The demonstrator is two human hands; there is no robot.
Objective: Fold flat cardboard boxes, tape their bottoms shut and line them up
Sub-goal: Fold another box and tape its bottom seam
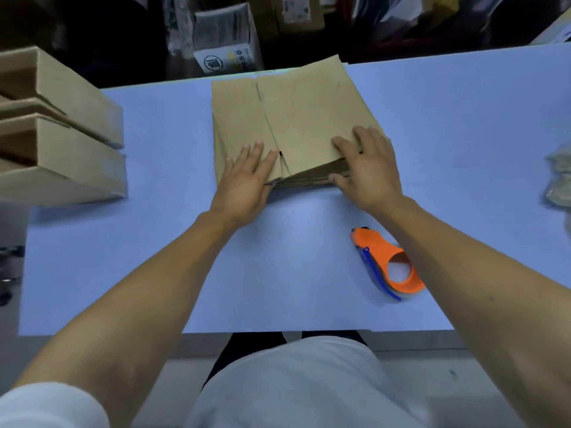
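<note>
Hands meet a stack of flat cardboard boxes (290,118) at the middle of a blue table (154,242), near its far edge. The left hand (247,177) lies flat, fingers straight, pressing the near left corner, probably to pin the pile. The right hand (364,168) curls at the near right corner, fingers on top and thumb under the edge, apparently pinching the top sheet to peel it off for folding. A tape dispenser (386,264), orange with a blue edge, lies on its side just beside the right forearm, within easy reach for sealing a bottom. Two folded boxes (61,128) sit one behind the other at the table's left edge, seemingly the start of the line-up. Beyond the table stands a white carton (225,41) with dark print and a round logo; the writing is too blurred to read. Crumpled wrapping (559,177) shows at the right border.
</note>
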